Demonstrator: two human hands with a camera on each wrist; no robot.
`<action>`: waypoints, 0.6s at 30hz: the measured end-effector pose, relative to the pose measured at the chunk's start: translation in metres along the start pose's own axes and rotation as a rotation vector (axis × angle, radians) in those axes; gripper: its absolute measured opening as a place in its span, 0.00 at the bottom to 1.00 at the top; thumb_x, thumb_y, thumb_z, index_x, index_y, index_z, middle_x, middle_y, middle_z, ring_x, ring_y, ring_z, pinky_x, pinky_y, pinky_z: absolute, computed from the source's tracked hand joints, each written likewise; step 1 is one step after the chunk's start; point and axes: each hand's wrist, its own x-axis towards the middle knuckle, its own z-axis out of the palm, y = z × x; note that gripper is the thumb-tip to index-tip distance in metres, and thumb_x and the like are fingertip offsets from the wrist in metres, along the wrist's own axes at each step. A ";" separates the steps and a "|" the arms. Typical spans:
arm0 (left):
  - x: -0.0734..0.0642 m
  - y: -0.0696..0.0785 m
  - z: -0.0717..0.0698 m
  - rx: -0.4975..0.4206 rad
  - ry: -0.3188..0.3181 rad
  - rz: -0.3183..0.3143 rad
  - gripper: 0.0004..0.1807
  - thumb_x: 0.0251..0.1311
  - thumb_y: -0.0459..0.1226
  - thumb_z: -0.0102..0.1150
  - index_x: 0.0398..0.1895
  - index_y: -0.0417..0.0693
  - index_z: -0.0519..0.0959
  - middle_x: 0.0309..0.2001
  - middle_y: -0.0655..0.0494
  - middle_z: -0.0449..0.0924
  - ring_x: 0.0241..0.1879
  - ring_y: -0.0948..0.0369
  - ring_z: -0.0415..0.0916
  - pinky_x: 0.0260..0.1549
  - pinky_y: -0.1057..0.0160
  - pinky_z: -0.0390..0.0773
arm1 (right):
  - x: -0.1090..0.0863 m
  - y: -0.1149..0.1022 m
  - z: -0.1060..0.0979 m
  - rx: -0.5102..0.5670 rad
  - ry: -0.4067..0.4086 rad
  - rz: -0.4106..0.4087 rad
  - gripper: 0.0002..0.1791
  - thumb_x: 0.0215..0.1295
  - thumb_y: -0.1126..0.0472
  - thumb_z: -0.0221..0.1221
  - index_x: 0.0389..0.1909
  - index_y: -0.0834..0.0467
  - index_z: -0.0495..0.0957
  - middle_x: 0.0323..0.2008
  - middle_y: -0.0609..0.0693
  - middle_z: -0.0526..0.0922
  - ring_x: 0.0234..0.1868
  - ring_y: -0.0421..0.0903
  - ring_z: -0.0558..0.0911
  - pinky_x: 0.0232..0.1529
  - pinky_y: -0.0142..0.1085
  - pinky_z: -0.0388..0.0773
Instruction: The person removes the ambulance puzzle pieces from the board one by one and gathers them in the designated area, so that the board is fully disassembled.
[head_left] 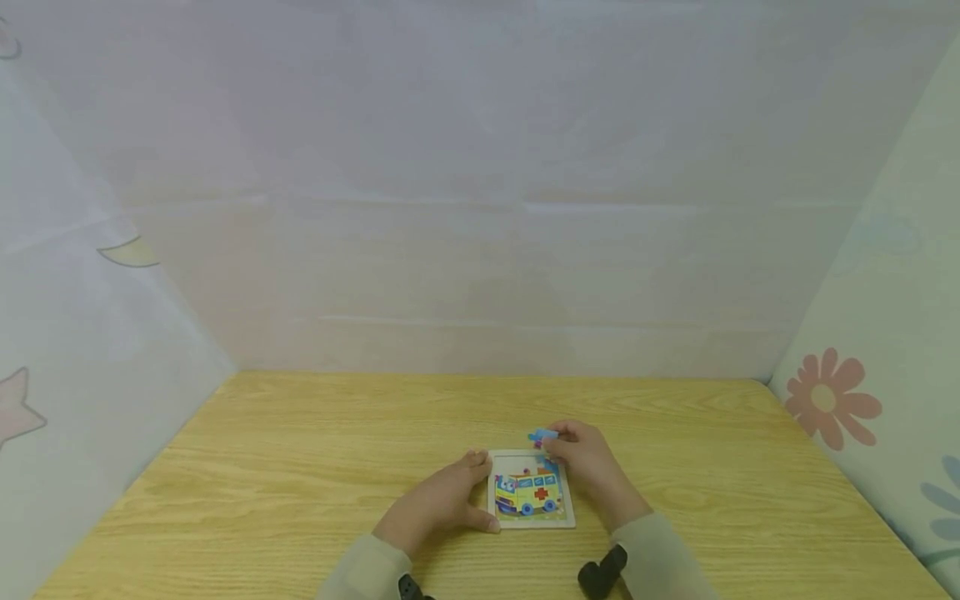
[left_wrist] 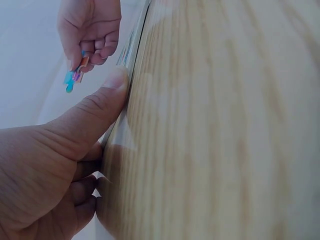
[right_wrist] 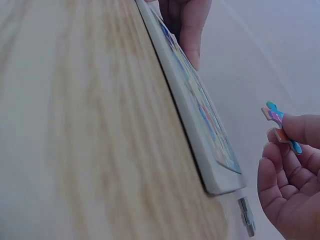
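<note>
A square jigsaw puzzle board (head_left: 532, 523) with a pale frame lies on the table, its picture showing a yellow ambulance van (head_left: 528, 493). The upper part of the picture has a pale bare area. My left hand (head_left: 444, 500) holds the board by its left side, thumb at the near corner and fingers at the far one. Above the board's far right corner, my right hand (head_left: 592, 462) pinches a blue, purple and orange puzzle piece (right_wrist: 280, 127) between thumb and fingers. The left wrist view shows the same piece (left_wrist: 75, 76) held clear of the board.
Another small piece (right_wrist: 246, 216) lies beside the board's corner in the right wrist view. The wood-grain table (head_left: 300, 467) is bordered by a pale back sheet (head_left: 480, 250) and printed side sheets, the right one with a red flower (head_left: 832, 400).
</note>
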 end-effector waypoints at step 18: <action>0.000 0.000 0.000 0.004 -0.008 -0.010 0.52 0.43 0.55 0.67 0.68 0.40 0.58 0.71 0.47 0.52 0.70 0.49 0.48 0.68 0.50 0.53 | -0.002 0.007 -0.020 0.037 0.076 0.026 0.11 0.61 0.64 0.58 0.41 0.66 0.77 0.30 0.51 0.80 0.30 0.45 0.75 0.33 0.34 0.75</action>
